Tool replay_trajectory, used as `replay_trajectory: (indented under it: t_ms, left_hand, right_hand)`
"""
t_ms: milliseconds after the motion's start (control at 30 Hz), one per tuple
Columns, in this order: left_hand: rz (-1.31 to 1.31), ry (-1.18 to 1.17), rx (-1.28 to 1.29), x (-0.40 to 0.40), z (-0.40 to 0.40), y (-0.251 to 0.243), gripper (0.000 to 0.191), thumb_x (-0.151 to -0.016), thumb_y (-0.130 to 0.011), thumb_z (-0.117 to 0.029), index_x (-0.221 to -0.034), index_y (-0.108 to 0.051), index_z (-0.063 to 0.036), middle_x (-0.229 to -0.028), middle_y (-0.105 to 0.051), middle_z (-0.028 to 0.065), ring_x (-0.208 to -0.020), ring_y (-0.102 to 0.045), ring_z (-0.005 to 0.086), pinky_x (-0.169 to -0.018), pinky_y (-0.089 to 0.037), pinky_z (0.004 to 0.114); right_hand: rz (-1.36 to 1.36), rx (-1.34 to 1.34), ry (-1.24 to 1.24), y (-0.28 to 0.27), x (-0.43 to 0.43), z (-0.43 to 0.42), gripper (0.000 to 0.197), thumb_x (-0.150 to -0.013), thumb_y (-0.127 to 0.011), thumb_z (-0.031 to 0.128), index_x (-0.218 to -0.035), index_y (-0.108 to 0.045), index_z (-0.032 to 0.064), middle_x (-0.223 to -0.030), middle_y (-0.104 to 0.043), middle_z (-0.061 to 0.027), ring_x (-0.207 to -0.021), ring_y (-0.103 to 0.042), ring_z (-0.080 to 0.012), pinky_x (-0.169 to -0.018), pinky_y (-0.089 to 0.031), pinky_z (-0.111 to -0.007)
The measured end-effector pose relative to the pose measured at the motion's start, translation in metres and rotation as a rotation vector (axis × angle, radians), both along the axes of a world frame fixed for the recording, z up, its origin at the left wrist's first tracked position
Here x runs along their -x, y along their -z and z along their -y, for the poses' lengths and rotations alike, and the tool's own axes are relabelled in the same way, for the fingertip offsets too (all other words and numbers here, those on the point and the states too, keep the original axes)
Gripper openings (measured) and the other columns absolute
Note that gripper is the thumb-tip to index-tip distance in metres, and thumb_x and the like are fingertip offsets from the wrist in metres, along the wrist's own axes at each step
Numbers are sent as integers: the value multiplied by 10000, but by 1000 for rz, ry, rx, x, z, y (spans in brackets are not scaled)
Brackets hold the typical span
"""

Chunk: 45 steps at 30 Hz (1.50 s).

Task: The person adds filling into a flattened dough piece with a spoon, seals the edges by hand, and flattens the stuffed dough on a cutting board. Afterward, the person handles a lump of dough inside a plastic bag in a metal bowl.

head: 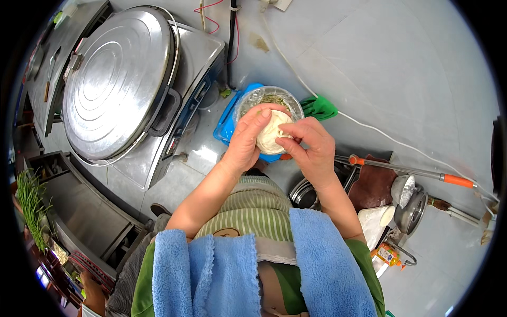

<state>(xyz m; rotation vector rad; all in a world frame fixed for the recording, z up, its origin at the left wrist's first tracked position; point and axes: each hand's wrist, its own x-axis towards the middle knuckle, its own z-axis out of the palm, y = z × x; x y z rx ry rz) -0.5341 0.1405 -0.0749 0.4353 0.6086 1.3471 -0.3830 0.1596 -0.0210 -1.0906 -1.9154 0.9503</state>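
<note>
A round ball of pale dough (272,134) rests in my left hand (248,134), whose thumb lies along its near upper side. My right hand (313,143) pinches a small gathered fold of the dough between thumb and fingertips. Below the dough stands a clear bowl (295,104) lined with plastic film. Chopped green filling (272,100) shows inside it, partly hidden by my left hand. The bowl is set over a blue plastic container (226,119). Beside the bowl's right rim lies a green cloth (320,107).
On the left, a large round electric griddle with a metal lid (122,83) sits on a steel stand (198,47). A white cable (376,125) runs along the wall. Metal pans (303,192) and an orange-handled pole (455,180) are at right. Another person's arm (93,291) shows at lower left.
</note>
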Motion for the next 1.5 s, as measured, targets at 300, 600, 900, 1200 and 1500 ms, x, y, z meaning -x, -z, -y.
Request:
replay_trajectory:
  t_ms: [300, 600, 900, 1200, 1500]
  left_hand:
    - [20, 145, 10, 21, 0, 5, 506, -1028, -429, -468, -1185, -588, -14, -1022, -656, 109, -879, -657, 163, -750, -547, 271]
    - [-39, 254, 76, 18, -1, 4, 491, -1036, -431, -436, -1234, -570, -8, -1100, -649, 103, -975, -640, 161, -821, -530, 297]
    - [162, 450, 387, -42, 14, 47, 431, -1044, -409, -391, -1254, -554, -43, -1163, -653, 101, -1044, -649, 202, -900, -533, 358]
    - [-198, 574, 423, -168, 62, 43, 454, -1050, -350, -358, -1189, -590, 2, -1066, -680, 125, -980, -660, 222, -867, -535, 349]
    - [-305, 927, 465, -358, 153, 93, 446, -1044, -367, -361, -1185, -603, -9, -1093, -680, 125, -1013, -657, 242, -905, -526, 378]
  right_hand:
    - [75, -185, -161, -2, 9, -21, 278, -692, -847, 151, -919, -695, 96, -1178, -567, -92, -951, -605, -230, -815, -485, -356]
    - [-371, 378, -174, 24, 13, -8, 364, -801, -765, 98, -1138, -631, 63, -1289, -548, -101, -1127, -582, -203, -998, -454, -350]
    - [-687, 757, 303, 30, -37, 33, 296, -1015, -542, 245, -1226, -573, 40, -1086, -636, -63, -990, -619, -137, -885, -498, -268]
    - [-300, 283, 683, 94, -151, 162, 379, -959, -623, 254, -1236, -536, 10, -1185, -523, -150, -1031, -579, -231, -869, -485, -319]
    - [-792, 744, 1039, 91, -311, 317, 527, -984, -554, 423, -1347, -494, 45, -1284, -557, -104, -1095, -586, -210, -886, -490, -322]
